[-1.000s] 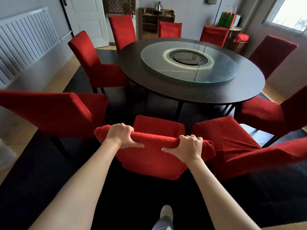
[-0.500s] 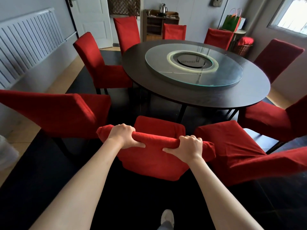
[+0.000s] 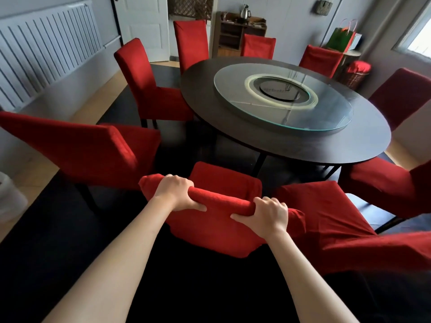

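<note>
Round table [image 3: 363, 145] ahead — both hands grip the red chair [image 3: 217, 231].

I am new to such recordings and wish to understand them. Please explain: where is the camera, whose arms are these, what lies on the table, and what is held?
There is no machine here. The two bare arms belong to a person, and the single camera sits on that person's head, looking forward and down. The left hand and the right hand both grip the top of the backrest of a red-covered chair, which stands near a round dark table. On the table lies a large glass turntable. Other red chairs stand around it.
</note>
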The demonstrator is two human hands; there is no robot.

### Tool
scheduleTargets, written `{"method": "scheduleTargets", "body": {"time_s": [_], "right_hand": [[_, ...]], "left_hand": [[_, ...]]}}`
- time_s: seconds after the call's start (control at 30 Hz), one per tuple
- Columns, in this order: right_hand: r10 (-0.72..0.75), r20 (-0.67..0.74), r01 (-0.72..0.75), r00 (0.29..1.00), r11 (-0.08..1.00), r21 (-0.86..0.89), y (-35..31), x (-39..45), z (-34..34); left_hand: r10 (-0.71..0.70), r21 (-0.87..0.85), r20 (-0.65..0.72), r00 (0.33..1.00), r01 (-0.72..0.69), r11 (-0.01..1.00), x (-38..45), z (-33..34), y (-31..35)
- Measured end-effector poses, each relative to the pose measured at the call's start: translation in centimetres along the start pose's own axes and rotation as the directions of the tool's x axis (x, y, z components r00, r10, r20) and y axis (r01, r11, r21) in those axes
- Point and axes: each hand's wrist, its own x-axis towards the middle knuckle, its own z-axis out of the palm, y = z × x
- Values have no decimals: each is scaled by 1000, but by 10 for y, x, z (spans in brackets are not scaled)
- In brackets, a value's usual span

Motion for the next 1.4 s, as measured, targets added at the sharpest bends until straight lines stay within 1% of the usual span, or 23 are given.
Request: {"method": "scheduleTargets", "body": {"time_s": [0.07,0.1,0.17,0.2,0.27,0.33,0.4,0.5,0.6,0.7,0.8,0.9,1.07,1.13,1.23,1.4], "right_hand": [[-17,66,14,998,998,55,1,0,-3],[-41,94,29,995,992,123,-1,0,-6],[-94,105,55,990,943,329,-12,6,-14],[-117,83,70,990,900,430,-22,11,-20],[-151,21,114,988,823,557,-50,25,-32],[-184,-17,153,983,762,629,-81,41,-44],[-223,-38,191,974,723,664,-112,56,-53],[-305,-47,255,951,690,677,-161,75,-59],[-393,-46,322,919,677,662,-218,89,-61],[-457,-69,387,887,652,652,-278,101,-65],[-495,-92,437,864,647,625,-342,114,-70],[-510,-105,461,854,646,608,-406,131,-73],[-455,-60,397,888,695,600,-495,164,-74],[-437,-59,385,897,709,592,-519,175,-70],[-432,-39,380,901,742,552,-545,194,-64],[-386,19,325,922,802,501,-577,247,-45]], "left_hand": [[-12,11,11,1000,12,1000,-3,1,1],[-13,11,-1,1000,13,1000,-5,1,1],[21,32,-20,1000,-20,999,-8,1,0],[43,45,-22,999,-42,998,-10,3,-1],[56,57,-61,997,-52,997,-20,4,-13],[-6,59,-99,995,12,998,-36,-2,-38],[-69,96,-123,990,81,992,-54,-14,-75],[-202,135,-152,967,223,965,-83,-32,-135],[-327,149,-185,927,356,923,-112,-45,-193],[-396,173,-215,893,434,884,-136,-52,-250],[-441,156,-243,864,483,861,-151,-62,-313],[-441,151,-268,857,489,859,-155,-71,-379],[-445,125,-266,855,488,864,-142,-77,-480],[-432,140,-249,867,474,870,-129,-75,-513],[-423,118,-227,877,456,882,-103,-68,-551],[-331,140,-175,927,357,924,-35,-49,-596]]}}
